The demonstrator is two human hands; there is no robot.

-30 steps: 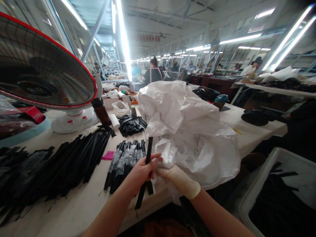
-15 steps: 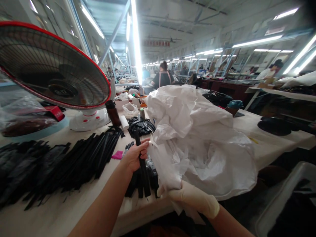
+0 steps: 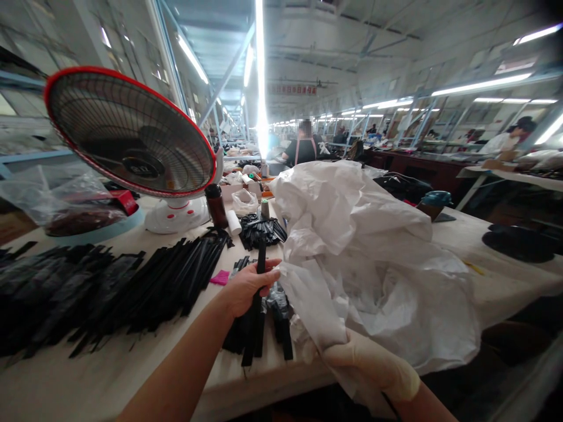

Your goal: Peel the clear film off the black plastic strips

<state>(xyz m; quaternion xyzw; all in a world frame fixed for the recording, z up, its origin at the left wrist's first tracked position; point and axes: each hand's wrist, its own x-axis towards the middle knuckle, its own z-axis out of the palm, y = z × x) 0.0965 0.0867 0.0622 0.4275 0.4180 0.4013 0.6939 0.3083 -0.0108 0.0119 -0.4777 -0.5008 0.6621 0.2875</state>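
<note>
My bare left hand [image 3: 250,286] is closed around a black fabric strip [image 3: 261,257], which points up and away from me. Its fingertips reach the near left corner of a crumpled white sheet [image 3: 316,287]; whether they pinch it, I cannot tell. In a pale glove, my right hand [image 3: 365,357] grips a bunched part of that sheet at the table's front edge. The bulk of the sheet billows up over the middle of the table. Beneath my left hand lie more black strips [image 3: 284,328], some with clear wrapping.
A red-rimmed fan [image 3: 136,140] stands at the left behind rows of black strips [image 3: 153,293]. Near it are a brown bottle [image 3: 216,206], a white roll [image 3: 233,223] and a pink scrap [image 3: 220,277]. A jar [image 3: 435,202] sits far right. A person [image 3: 302,146] works ahead.
The view has shifted, so the scene sits further right and lower. My right hand has moved slightly away from my left, drawing the white sheet with it. My left hand still holds the strip.
</note>
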